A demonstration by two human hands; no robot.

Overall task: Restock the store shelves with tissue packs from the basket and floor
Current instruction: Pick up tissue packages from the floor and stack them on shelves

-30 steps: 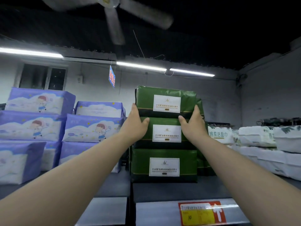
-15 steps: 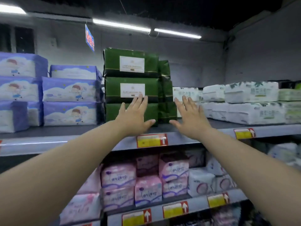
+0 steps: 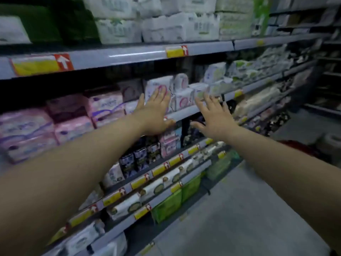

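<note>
My left hand (image 3: 156, 113), right hand (image 3: 215, 120): fingers spread, holding nothing, before shelves (image 3: 129, 55); empty, I judge, for next pickup.

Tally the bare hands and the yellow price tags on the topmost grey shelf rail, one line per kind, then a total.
Bare hands: 2, left hand and right hand, both open and empty.
Yellow price tags on the top grey shelf rail: 3, left tag, middle tag, far tag, which is blurred.
Total: 5
</note>
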